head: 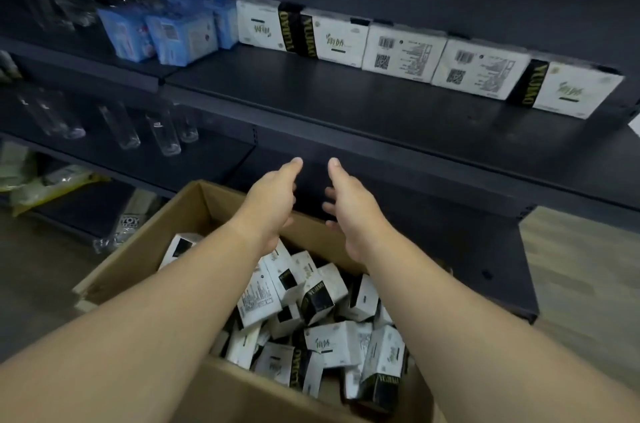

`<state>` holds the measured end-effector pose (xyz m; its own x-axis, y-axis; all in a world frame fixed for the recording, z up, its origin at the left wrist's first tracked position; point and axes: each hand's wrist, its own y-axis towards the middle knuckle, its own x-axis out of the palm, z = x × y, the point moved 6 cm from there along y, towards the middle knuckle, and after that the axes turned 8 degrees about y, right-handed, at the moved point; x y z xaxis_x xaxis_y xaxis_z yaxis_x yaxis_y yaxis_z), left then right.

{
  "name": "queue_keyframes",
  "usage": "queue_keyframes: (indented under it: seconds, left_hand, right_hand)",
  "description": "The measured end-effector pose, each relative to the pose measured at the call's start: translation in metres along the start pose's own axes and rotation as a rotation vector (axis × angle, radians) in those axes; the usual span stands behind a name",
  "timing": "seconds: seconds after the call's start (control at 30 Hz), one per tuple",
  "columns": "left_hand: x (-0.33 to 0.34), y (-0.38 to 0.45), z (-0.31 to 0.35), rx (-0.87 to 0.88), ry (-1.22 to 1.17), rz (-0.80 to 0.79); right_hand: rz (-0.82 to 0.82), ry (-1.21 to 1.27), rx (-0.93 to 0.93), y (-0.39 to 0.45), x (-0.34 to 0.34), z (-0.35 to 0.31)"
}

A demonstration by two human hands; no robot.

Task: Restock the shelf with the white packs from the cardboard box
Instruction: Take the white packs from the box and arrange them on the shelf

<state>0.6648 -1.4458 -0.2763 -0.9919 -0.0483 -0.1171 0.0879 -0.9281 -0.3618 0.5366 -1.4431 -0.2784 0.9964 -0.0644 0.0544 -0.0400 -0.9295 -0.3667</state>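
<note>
Packs (325, 291) boxed; fingers (294, 162) spread, empty

both forearms bare — no sleeves, hands ungloved.

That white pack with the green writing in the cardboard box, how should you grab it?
Come from above and pinch the white rectangular pack with green writing across its two long edges. It lies face up on top of the pile in the brown cardboard box, so nothing covers it.

Five white packs (403, 46), four blue packs (180, 34)
</note>
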Motion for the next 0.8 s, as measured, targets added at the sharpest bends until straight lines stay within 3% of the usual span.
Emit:
queue_keyframes:
  seconds: [0.33,0.8]
  left_hand:
    - [-0.021,0.051,-0.062,-0.180,0.063,0.014]
    - [-0.050,0.141,-0.146,-0.432,0.210,-0.112]
  right_hand:
    - [0.068,0.006,0.237,0.036,0.012,0.076]
    - [0.224,0.100,0.536,0.086,0.040,0.186]
